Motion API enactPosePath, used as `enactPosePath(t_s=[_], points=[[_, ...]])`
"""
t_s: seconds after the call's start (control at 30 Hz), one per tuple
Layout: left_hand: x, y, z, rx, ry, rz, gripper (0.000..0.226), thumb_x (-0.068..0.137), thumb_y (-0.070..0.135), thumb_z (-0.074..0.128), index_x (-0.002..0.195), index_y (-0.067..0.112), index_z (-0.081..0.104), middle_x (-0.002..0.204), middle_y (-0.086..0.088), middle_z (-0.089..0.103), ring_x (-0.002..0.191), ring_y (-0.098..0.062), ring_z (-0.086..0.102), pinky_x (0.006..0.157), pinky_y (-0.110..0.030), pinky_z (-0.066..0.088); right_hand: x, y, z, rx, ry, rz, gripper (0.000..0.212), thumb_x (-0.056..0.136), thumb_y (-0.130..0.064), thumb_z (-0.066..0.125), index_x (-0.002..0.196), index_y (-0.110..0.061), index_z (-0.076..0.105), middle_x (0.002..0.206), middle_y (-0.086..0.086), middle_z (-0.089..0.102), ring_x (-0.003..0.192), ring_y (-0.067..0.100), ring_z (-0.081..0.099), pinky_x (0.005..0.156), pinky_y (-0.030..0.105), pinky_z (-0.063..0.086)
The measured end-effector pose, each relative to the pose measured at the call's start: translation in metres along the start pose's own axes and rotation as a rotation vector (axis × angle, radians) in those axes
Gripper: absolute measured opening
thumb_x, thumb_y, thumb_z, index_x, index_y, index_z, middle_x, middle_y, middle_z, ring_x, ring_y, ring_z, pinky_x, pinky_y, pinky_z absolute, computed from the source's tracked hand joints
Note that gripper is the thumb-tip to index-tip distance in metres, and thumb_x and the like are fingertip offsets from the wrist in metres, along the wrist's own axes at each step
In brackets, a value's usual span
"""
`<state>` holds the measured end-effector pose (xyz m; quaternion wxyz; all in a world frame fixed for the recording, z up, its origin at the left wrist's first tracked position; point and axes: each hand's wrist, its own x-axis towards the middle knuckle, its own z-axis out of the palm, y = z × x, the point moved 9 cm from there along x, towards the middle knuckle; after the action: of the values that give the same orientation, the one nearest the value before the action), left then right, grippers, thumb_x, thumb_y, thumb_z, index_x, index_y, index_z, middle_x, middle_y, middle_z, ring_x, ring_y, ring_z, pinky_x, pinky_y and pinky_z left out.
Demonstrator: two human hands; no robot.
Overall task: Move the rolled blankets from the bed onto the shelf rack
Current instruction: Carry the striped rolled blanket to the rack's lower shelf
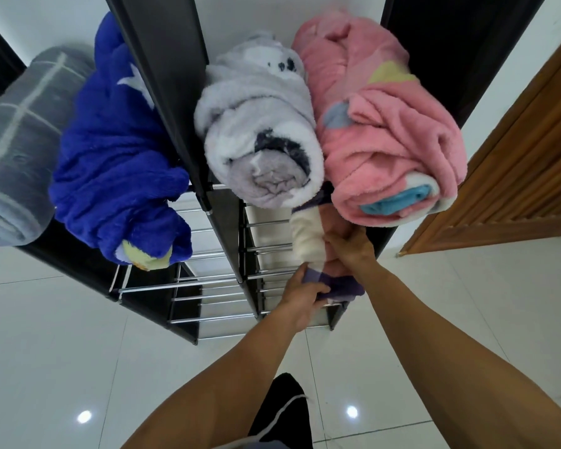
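Observation:
I look steeply down the front of a black shelf rack (162,76) with chrome rods. Its top shelf carries several rolled blankets: a grey checked one (17,150), a dark blue one (110,163), a pale grey fluffy one (259,147) and a pink one (386,150). On a lower shelf under the pink roll lies a cream, pink and purple rolled blanket (308,241). My left hand (300,293) grips its near purple end. My right hand (350,244) holds its side from the right.
A white glossy tiled floor (78,367) spreads below the rack. A brown wooden door (525,176) stands at the right. Lower chrome shelves (208,286) of the rack show bare rods. My dark trouser leg (282,413) is at the bottom.

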<state>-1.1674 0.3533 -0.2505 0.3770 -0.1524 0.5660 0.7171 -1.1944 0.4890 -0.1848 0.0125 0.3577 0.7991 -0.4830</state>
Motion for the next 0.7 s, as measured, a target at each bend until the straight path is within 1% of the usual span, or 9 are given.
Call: enactPosePath(t_s=[0.07, 0.13, 0.27, 0.37, 0.43, 0.5, 0.53, 0.6, 0.7], points=[[0.005, 0.011, 0.004, 0.036, -0.029, 0.005, 0.059, 0.080, -0.018, 0.049, 0.117, 0.027, 0.052, 0.101, -0.002, 0.066, 0.083, -0.018, 0.064, 0.067, -0.026, 0.053, -0.001, -0.006, -0.003, -0.043, -0.005, -0.029, 0.051, 0.092, -0.034, 0.056, 0.132, -0.003, 0.049, 0.131, 0.018, 0.059, 0.120, 0.035, 0.055, 0.098, 0.036, 0.044], [0.007, 0.019, 0.006, 0.087, -0.043, 0.016, 0.064, 0.078, -0.020, 0.050, 0.122, 0.026, 0.049, 0.104, -0.003, 0.065, 0.081, -0.015, 0.064, 0.066, -0.025, 0.051, -0.004, 0.002, 0.000, -0.101, -0.038, -0.025, 0.044, 0.095, -0.026, 0.050, 0.132, -0.002, 0.048, 0.130, 0.018, 0.058, 0.119, 0.035, 0.055, 0.094, 0.032, 0.042], [0.001, 0.021, 0.014, 0.192, -0.066, 0.021, 0.068, 0.077, -0.018, 0.048, 0.130, 0.024, 0.046, 0.108, -0.003, 0.064, 0.079, -0.012, 0.061, 0.067, -0.026, 0.049, -0.013, 0.028, 0.006, -0.159, -0.107, 0.030, 0.044, 0.094, -0.015, 0.046, 0.137, -0.004, 0.044, 0.135, 0.019, 0.054, 0.121, 0.036, 0.052, 0.098, 0.033, 0.041], [-0.009, 0.018, 0.014, 0.212, -0.033, 0.028, 0.070, 0.079, -0.018, 0.045, 0.126, 0.034, 0.045, 0.099, 0.006, 0.063, 0.079, -0.010, 0.059, 0.071, -0.028, 0.048, -0.024, 0.032, -0.001, -0.153, -0.122, 0.012, 0.046, 0.091, -0.009, 0.044, 0.137, -0.005, 0.044, 0.134, 0.020, 0.054, 0.120, 0.038, 0.052, 0.098, 0.034, 0.041], [-0.017, 0.017, 0.010, 0.293, 0.026, 0.049, 0.070, 0.081, -0.014, 0.044, 0.123, 0.041, 0.043, 0.090, 0.012, 0.060, 0.078, -0.010, 0.056, 0.071, -0.030, 0.048, -0.035, 0.037, -0.009, -0.132, -0.117, 0.014, 0.045, 0.089, -0.009, 0.044, 0.134, -0.007, 0.048, 0.131, 0.020, 0.057, 0.118, 0.038, 0.054, 0.097, 0.036, 0.043], [-0.032, 0.015, 0.008, 0.389, 0.062, 0.070, 0.065, 0.083, -0.008, 0.044, 0.122, 0.044, 0.041, 0.088, 0.008, 0.058, 0.072, -0.009, 0.052, 0.064, -0.027, 0.046, -0.050, 0.044, -0.018, -0.103, -0.100, 0.025, 0.040, 0.090, -0.011, 0.045, 0.129, -0.006, 0.051, 0.127, 0.020, 0.060, 0.114, 0.038, 0.056, 0.094, 0.039, 0.044], [-0.040, 0.012, 0.008, 0.429, 0.075, 0.066, 0.063, 0.084, -0.005, 0.046, 0.127, 0.042, 0.042, 0.092, 0.005, 0.058, 0.072, -0.010, 0.051, 0.061, -0.025, 0.045, -0.060, 0.048, -0.024, -0.087, -0.092, 0.034, 0.038, 0.090, -0.012, 0.046, 0.128, -0.006, 0.051, 0.127, 0.020, 0.061, 0.114, 0.039, 0.057, 0.095, 0.040, 0.045], [-0.055, 0.001, 0.010, 0.525, 0.084, 0.042, 0.059, 0.086, 0.001, 0.049, 0.135, 0.034, 0.044, 0.103, -0.002, 0.056, 0.074, -0.013, 0.050, 0.058, -0.023, 0.042, -0.082, 0.063, -0.036, -0.055, -0.088, 0.066, 0.040, 0.093, -0.015, 0.046, 0.133, -0.007, 0.047, 0.132, 0.019, 0.057, 0.119, 0.037, 0.054, 0.100, 0.040, 0.044], [-0.082, -0.019, 0.023, 0.724, 0.051, 0.042, 0.054, 0.086, 0.004, 0.051, 0.136, 0.023, 0.047, 0.101, -0.009, 0.059, 0.065, -0.013, 0.049, 0.052, -0.023, 0.038, -0.119, 0.095, -0.054, 0.004, -0.096, 0.140, 0.050, 0.096, -0.020, 0.047, 0.144, -0.010, 0.036, 0.146, 0.016, 0.045, 0.130, 0.032, 0.046, 0.105, 0.035, 0.037]])
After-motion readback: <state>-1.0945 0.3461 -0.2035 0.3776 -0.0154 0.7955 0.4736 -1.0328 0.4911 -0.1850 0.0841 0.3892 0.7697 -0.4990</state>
